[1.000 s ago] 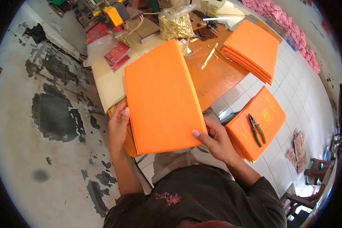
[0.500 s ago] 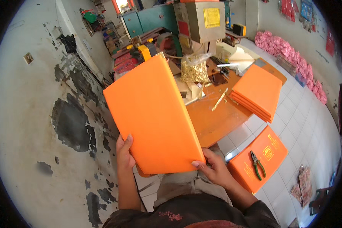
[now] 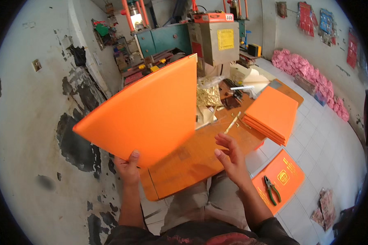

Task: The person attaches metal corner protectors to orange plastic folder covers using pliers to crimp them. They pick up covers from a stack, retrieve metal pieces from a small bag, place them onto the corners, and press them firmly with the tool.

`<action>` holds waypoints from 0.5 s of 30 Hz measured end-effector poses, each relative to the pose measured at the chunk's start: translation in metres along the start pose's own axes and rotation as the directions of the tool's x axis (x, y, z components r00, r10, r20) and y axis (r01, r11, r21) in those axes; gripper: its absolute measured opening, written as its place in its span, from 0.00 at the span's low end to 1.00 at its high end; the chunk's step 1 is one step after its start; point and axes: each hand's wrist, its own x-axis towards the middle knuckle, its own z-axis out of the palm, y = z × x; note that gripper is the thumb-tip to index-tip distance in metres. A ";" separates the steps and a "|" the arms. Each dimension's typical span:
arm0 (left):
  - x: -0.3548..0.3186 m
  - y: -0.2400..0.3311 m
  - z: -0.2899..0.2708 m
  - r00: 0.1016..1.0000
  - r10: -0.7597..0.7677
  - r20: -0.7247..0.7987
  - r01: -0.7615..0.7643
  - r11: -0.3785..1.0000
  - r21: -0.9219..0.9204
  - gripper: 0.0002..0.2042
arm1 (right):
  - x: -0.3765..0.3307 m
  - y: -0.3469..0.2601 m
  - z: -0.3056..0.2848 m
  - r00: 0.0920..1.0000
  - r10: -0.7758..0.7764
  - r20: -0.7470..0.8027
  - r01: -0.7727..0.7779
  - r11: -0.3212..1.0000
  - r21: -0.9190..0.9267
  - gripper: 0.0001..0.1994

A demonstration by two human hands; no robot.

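An orange folder (image 3: pixel 147 110) with a metal corner at its top is held up, tilted, over the table. My left hand (image 3: pixel 129 166) grips its lower edge, thumb on the near face. To the right of the folder, my right hand (image 3: pixel 232 159) is raised above the table edge with fingers apart, touching nothing. A stack of orange folders (image 3: pixel 272 110) lies on the right part of the wooden table (image 3: pixel 192 163). Below it, green-handled pliers (image 3: pixel 272 190) rest on an orange folder with gold print (image 3: pixel 288 173).
A plastic bag of gold pieces (image 3: pixel 208 94) and scraps stand mid-table, with a gold strip (image 3: pixel 233 122) nearer. Behind is a grey machine box (image 3: pixel 218 41) with a yellow label. Pink bundles (image 3: pixel 298 69) line the right wall; a peeling wall (image 3: pixel 32 130) is close on the left.
My right hand has let go of the folder and opened beside it. The folder has swung left and tilted in my left hand, uncovering the table's front edge.
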 end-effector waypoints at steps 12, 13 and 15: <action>0.001 -0.007 0.029 0.655 0.523 0.546 -0.756 0.433 0.491 0.14 | 0.016 -0.068 -0.023 0.982 0.057 0.180 -0.146 0.833 0.533 0.38; -0.005 -0.005 0.027 0.644 0.496 0.583 -0.765 0.414 0.493 0.13 | 0.012 -0.067 -0.020 0.985 0.079 0.156 -0.148 0.850 0.505 0.38; -0.014 -0.002 0.019 0.616 0.441 0.652 -0.787 0.371 0.493 0.11 | 0.001 -0.063 -0.016 0.987 0.118 0.114 -0.158 0.862 0.482 0.34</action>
